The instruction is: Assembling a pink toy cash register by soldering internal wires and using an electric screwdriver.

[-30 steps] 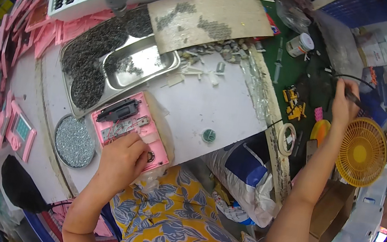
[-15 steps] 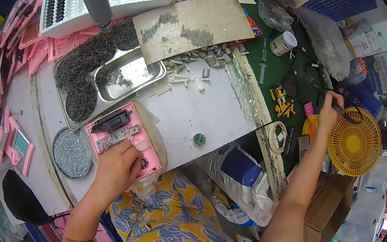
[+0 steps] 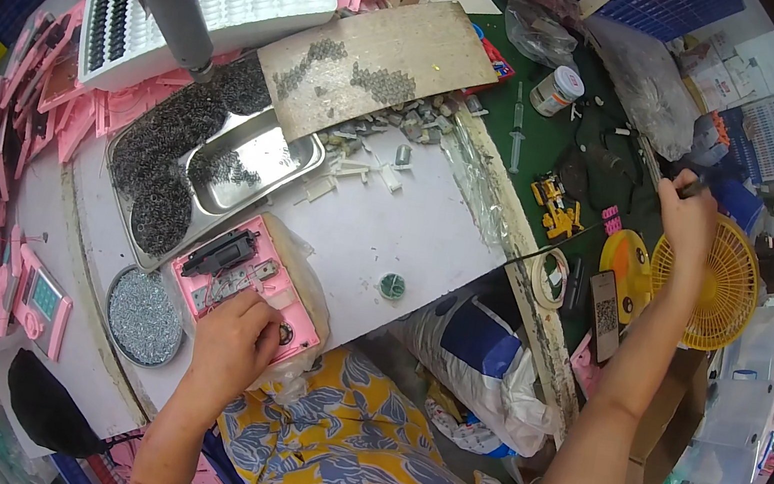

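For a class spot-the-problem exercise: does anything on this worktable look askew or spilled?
The flat board lies askew, overlapping part of the metal tray. Small grey parts and white plastic pieces lie loose beside it, outside any container, so they look spilled, though that may be ordinary clutter.

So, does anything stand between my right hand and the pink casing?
Yes, on or near the direct line: the yellow part, the worn edging and the green cup; your left hand partly covers the pink casing.
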Action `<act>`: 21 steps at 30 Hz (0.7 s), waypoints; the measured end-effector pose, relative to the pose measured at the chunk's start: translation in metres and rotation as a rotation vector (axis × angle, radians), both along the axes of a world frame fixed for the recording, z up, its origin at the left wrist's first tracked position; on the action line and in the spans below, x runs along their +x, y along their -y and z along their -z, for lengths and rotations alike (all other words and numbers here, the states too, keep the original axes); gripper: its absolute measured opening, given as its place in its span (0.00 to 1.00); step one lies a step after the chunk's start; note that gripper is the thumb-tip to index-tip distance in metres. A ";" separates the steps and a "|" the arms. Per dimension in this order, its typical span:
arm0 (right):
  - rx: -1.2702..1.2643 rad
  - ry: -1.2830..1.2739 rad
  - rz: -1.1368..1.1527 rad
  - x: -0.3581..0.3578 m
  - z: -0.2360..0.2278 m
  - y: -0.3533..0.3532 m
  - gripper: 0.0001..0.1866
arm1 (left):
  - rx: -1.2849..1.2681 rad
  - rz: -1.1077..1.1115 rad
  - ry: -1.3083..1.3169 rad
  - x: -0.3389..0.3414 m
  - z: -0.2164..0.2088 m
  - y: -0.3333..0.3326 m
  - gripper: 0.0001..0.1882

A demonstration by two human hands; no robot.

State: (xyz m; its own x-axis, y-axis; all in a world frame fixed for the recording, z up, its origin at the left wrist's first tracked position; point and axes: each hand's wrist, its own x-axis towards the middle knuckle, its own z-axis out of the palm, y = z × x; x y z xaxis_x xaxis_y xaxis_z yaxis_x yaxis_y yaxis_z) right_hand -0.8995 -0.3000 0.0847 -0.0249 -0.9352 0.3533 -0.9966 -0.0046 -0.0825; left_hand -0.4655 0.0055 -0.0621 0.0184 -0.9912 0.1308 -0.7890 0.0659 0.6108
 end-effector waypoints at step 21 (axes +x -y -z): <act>-0.310 0.844 -0.296 -0.045 0.069 0.008 0.09 | 0.001 0.010 -0.036 -0.001 0.003 0.002 0.06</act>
State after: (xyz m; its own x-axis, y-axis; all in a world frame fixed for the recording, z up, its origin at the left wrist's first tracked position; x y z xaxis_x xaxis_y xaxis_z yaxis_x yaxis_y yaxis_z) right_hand -0.9445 -0.3079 0.0153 -0.1621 -0.8121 0.5606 -0.5632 -0.3903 -0.7283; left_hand -0.4662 0.0038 -0.0648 0.0130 -0.9916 0.1288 -0.7658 0.0729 0.6389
